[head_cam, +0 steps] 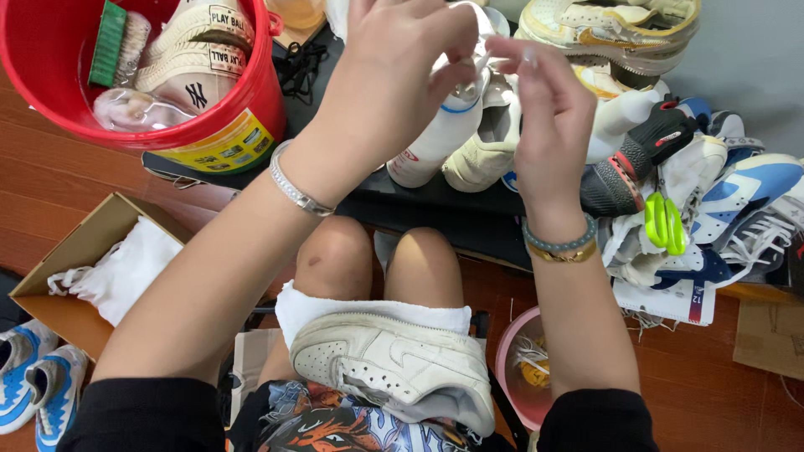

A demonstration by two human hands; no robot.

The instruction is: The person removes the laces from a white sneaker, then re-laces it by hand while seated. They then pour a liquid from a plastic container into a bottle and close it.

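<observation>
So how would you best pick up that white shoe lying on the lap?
Probably by the heel end, coming from above on the person's right. The white sneaker lies on its side across the towel, sole edge facing the knees, toe toward the left. The collar opening near the heel gives the fingers an edge to hook. Both hands, left hand and right hand, are busy up above it.

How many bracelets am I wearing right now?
3. A silver bracelet on the left wrist; a green bead bracelet and a gold bracelet stacked together on the right wrist. Sleeves may hide others.
</observation>
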